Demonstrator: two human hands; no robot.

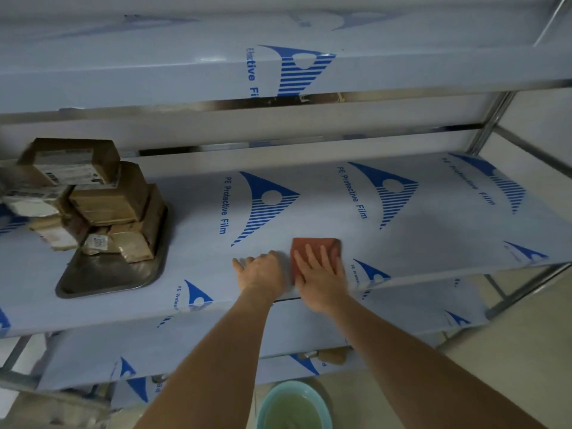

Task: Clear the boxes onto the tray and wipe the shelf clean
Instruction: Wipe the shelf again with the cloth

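Observation:
Several brown cardboard boxes (105, 199) are piled on a metal tray (102, 280) at the left of the middle shelf (309, 218), which is covered in blue-printed protective film. My right hand (318, 274) presses flat on a reddish-brown cloth (315, 247) near the shelf's front edge. Just left of the cloth, my left hand (260, 269) rests flat on the shelf with straight fingers and holds nothing.
An upper shelf (216, 69) overhangs close above. Lower shelves (216, 345) sit below the front edge. A light green basin (294, 407) of liquid stands on the floor beneath my arms. Steel uprights (492, 119) frame the right side.

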